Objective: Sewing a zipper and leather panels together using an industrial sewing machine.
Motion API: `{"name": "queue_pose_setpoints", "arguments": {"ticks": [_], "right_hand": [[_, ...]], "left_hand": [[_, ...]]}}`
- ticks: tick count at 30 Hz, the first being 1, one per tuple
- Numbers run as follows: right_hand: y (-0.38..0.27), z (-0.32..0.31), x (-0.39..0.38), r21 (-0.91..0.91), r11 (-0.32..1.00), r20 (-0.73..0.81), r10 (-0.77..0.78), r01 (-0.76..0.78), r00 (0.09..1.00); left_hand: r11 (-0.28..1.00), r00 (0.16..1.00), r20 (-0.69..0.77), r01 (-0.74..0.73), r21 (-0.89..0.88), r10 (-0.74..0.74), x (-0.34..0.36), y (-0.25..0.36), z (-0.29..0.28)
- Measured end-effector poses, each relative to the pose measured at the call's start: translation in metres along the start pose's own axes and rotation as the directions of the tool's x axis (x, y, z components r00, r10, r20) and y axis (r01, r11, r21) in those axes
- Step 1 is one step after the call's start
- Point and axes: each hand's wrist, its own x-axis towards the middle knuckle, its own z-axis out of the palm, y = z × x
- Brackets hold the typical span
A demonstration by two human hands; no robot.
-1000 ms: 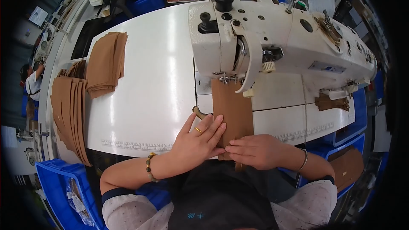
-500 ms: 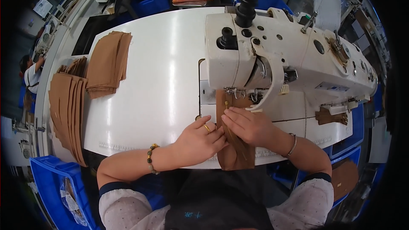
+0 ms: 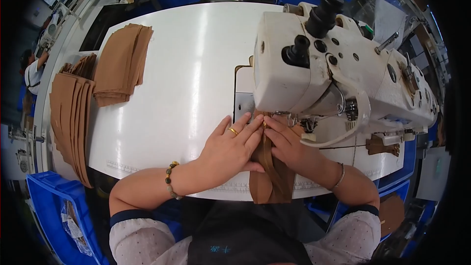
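A brown fabric piece (image 3: 271, 186) lies under the head of a white sewing machine (image 3: 282, 64) and hangs over the table's front edge. Along its middle runs what looks like a zipper, with a small gold pull (image 3: 265, 124) near my fingertips. My left hand (image 3: 226, 148) rests flat with fingers spread, fingertips on the fabric's left side close to the needle area. From the other side my right hand (image 3: 293, 150) lays its stretched fingers on the fabric, just right of the pull. The machine's head hides the fabric's far end.
Stacked brown panels (image 3: 120, 64) lie at the far left of the white table (image 3: 181, 88), beside a fanned pile (image 3: 68, 118). Small brown pieces (image 3: 382, 145) sit right of the machine. Blue bins (image 3: 61, 216) flank the table. Another person (image 3: 33, 73) works far left.
My left hand has unfolded from a pinch on the fabric and moved forward, laying its fingers flat. My right hand has shifted slightly right. The view has shifted too.
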Motion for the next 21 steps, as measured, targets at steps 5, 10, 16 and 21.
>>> {"name": "queue_pose_setpoints", "arguments": {"ticks": [5,10,16,21], "right_hand": [[0.003,0.002,-0.002,0.087,0.996,0.038,-0.029,0.025,0.999],[0.004,0.002,-0.004,0.023,0.995,0.007,-0.098,0.097,0.995],[-0.003,-0.004,-0.006,-0.036,0.998,0.038,-0.052,0.053,0.998],[-0.009,-0.006,-0.007,-0.111,0.994,0.053,0.0,0.006,0.999]], "left_hand": [[1.0,1.0,0.008,-0.003,0.014,0.003,-0.001,0.001,0.0],[1.0,1.0,0.003,-0.006,0.017,0.006,-0.002,0.002,0.001],[1.0,1.0,-0.006,0.0,0.02,0.001,-0.002,0.002,0.001],[1.0,1.0,-0.015,0.009,0.01,-0.009,-0.003,0.001,0.003]]}}
